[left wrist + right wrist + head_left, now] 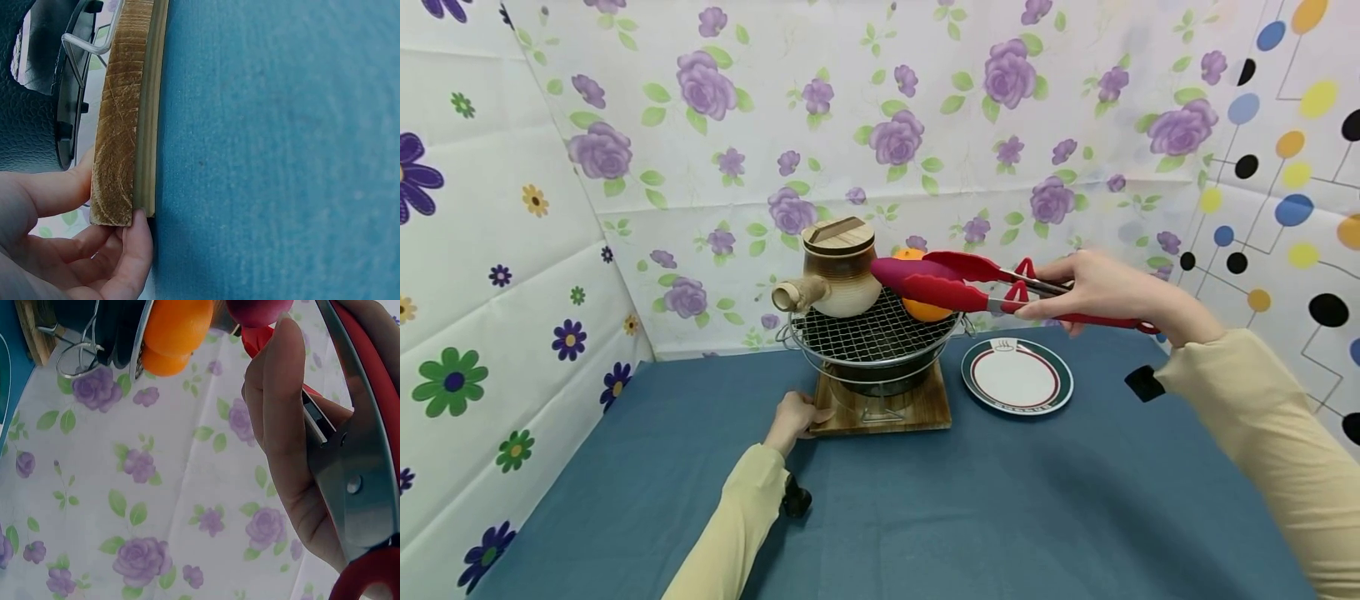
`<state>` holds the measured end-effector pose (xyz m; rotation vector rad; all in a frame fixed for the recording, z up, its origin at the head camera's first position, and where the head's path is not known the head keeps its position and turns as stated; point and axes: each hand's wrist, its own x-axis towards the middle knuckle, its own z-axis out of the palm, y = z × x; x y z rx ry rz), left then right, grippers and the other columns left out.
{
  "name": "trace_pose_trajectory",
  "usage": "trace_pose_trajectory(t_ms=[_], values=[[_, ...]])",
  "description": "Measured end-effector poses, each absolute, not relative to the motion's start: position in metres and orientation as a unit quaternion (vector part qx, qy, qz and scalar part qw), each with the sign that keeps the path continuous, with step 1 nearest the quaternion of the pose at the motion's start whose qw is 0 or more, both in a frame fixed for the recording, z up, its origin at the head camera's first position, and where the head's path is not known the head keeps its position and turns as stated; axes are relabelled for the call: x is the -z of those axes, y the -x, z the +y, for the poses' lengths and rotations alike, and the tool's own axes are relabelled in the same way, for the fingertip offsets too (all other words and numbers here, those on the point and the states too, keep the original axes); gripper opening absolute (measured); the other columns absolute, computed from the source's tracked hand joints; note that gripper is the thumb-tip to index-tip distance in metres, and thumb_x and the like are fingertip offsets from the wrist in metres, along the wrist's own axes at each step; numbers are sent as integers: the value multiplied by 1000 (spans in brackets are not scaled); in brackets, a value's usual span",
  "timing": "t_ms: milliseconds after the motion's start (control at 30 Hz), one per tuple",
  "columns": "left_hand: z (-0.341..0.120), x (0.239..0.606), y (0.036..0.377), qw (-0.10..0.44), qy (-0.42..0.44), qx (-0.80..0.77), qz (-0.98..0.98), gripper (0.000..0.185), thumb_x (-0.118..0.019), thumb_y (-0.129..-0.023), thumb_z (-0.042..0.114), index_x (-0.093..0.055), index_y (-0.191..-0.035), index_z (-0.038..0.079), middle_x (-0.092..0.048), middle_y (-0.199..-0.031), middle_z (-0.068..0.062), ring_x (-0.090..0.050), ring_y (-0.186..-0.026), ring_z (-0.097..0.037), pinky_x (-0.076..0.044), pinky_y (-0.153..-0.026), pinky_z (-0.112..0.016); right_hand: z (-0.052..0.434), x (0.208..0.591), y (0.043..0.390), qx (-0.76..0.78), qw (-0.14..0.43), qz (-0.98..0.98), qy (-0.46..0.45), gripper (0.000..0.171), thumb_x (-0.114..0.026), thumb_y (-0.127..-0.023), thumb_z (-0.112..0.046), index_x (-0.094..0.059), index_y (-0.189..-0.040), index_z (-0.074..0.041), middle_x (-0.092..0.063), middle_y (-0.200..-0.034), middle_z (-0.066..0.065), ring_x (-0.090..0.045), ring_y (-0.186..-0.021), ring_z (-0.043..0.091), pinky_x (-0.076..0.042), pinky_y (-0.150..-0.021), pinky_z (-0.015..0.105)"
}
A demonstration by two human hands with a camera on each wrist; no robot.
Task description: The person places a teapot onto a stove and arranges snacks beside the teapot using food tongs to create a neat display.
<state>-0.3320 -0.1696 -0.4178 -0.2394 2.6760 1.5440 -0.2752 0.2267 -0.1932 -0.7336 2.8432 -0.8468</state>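
My right hand grips red tongs by their handles. The tongs' tips reach left and lie on either side of an orange, which sits on the wire grill of a small black stove. Beside the orange on the grill stands a brown clay pot with a side spout and a wooden lid. Under the stove is a wooden board. My left hand pinches the board's near left corner. In the left wrist view, the thumb and fingers clasp the wooden board.
An empty white plate with a green and red rim lies right of the stove on the blue tablecloth. Flowered sheets wall the table at the back and left, a dotted one at the right.
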Motion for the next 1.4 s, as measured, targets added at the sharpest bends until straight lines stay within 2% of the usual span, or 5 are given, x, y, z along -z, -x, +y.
trace_pose_trajectory(t_ms=[500,833,967,1200,1400], values=[[-169,418,331,18,79,-496,865,52,-72,-79,12,-27,-53,15,-25,-45,2,-33,-37,-12,-50,-51,-36,211,203,280,280,68,919,268,41,-68,-77,-47,-56,-87,-9,-53,-65,9,-59,-53,24,-48,-64,36],[-170,420,332,18,84,-499,862,53,-73,-78,10,-26,-54,15,-27,-45,1,-35,-37,-12,-51,-52,-36,201,206,281,273,83,917,278,57,-68,-77,-47,-58,-116,-7,-60,-85,5,-59,-54,22,-48,-68,34],[-170,418,331,20,83,-502,861,51,-73,-78,10,-28,-53,15,-37,-45,-1,-37,-38,-12,-51,-54,-37,197,207,281,265,83,919,281,52,-68,-76,-49,-60,-111,-11,-59,-77,5,-59,-54,23,-48,-63,34],[-170,416,331,24,81,-497,864,52,-73,-78,11,-28,-52,15,-36,-44,-1,-37,-38,-12,-51,-52,-36,190,213,284,256,67,917,297,46,-68,-75,-51,-51,-77,-8,-45,-62,4,-55,-52,21,-45,-58,33],[-169,415,329,25,81,-499,862,49,-71,-79,10,-31,-52,15,-37,-47,-1,-44,-46,-16,-51,-52,-36,184,218,287,265,91,915,289,45,-70,-73,-51,-58,-89,-10,-50,-67,6,-56,-50,22,-48,-57,35]])
